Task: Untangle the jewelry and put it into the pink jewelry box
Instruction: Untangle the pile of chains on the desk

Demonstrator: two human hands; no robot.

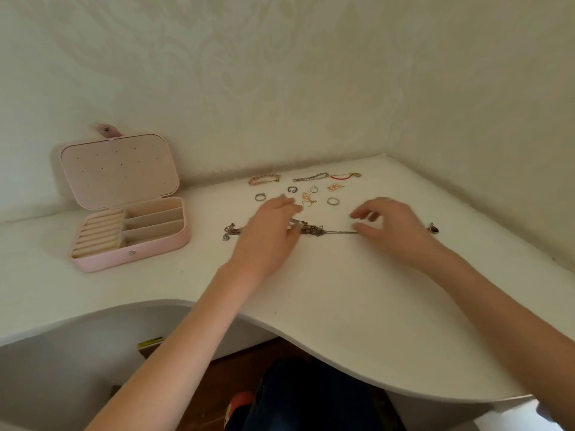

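Note:
A knot of tangled metal chains [312, 229] lies on the white table [342, 290]. Its pendants [229, 233] trail to the left, and a thin chain [340, 233] runs right toward a dark pendant [433, 228]. My left hand [269, 233] reaches over the left side of the knot with its fingers stretched forward and its thumb against the chains. My right hand [389, 225] hovers with spread fingers, thumb tip at the thin chain. The pink jewelry box [93, 262] stands open at the left, its ring rolls and compartments empty.
Behind the hands lie a pink bracelet [264, 179], a dark bracelet [311, 177], a red cord bracelet [345, 176], several rings [260, 197] and gold earrings [308, 199]. Walls enclose the table's far corner. The table's curved front edge is near me.

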